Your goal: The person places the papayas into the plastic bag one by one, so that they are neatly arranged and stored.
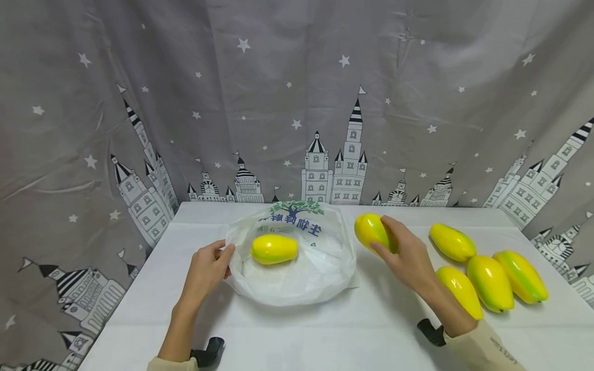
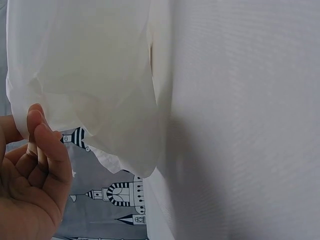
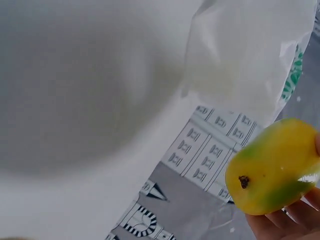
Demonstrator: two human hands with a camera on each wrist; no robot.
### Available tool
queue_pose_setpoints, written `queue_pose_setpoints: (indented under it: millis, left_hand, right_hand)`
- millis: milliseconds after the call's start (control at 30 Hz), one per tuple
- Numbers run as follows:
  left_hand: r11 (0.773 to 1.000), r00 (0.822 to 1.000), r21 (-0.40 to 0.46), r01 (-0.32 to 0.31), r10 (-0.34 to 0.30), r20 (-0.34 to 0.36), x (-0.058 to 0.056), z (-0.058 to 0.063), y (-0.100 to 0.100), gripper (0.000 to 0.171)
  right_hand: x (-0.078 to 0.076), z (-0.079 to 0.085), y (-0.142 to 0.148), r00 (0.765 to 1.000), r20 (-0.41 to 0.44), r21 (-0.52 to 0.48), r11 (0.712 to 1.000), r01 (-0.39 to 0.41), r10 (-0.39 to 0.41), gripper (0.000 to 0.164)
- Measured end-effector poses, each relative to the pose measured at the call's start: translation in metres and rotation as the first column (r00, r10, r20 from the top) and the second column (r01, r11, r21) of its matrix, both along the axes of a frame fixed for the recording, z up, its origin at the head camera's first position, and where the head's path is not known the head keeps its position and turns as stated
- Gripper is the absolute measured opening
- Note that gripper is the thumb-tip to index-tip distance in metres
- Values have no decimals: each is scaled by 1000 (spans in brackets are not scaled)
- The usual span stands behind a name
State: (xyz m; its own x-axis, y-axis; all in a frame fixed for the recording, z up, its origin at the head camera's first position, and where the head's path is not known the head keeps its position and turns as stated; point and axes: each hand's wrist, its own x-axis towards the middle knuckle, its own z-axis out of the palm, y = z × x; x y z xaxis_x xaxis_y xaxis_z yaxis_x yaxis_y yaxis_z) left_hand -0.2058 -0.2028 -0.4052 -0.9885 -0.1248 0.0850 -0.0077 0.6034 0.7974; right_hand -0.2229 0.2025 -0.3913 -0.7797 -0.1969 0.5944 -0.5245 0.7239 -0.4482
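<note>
A white plastic bag [image 1: 297, 293] with a printed tree and blue lettering lies with its mouth spread wide. One yellow papaya [image 1: 274, 249] rests inside it. My left hand [image 1: 207, 269] pinches the bag's left rim between thumb and fingers; the left wrist view shows this hand [image 2: 37, 175] at the edge of the bag [image 2: 95, 65]. My right hand [image 1: 408, 252] grips another papaya [image 1: 369, 229], yellow with green patches, just off the bag's right rim. In the right wrist view the held papaya [image 3: 272, 167] shows its dark stem end, with fingers [image 3: 280, 222] wrapped underneath.
Several yellow-green papayas, among them one at the back [image 1: 452, 242] and one on the far right [image 1: 521, 276], lie grouped on the right of the white table [image 1: 297, 340]. A grey curtain [image 1: 278, 67] with castles and stars hangs behind the table.
</note>
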Motion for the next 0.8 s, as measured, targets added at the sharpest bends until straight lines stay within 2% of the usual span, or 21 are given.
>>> queue_pose_setpoints:
  millis: [100, 300, 600, 800]
  left_hand:
    - [1000, 1000, -5, -1, 1, 0, 0, -1, 0, 47]
    - [1000, 1000, -6, 2, -2, -3, 0, -1, 0, 46]
    - [1000, 1000, 2, 13, -13, -10, 1, 0, -1, 43]
    - [999, 1000, 38, 21, -21, 0, 2, 0, 0, 40]
  right_hand:
    - [3, 0, -7, 1000, -2, 8, 1000, -31, 31, 58]
    - [6, 1, -22, 994, -62, 42, 995, -91, 93, 62]
    - [14, 3, -43, 991, 11, 16, 991, -135, 134, 66]
    - [16, 2, -53, 990, 11, 27, 990, -142, 141, 72]
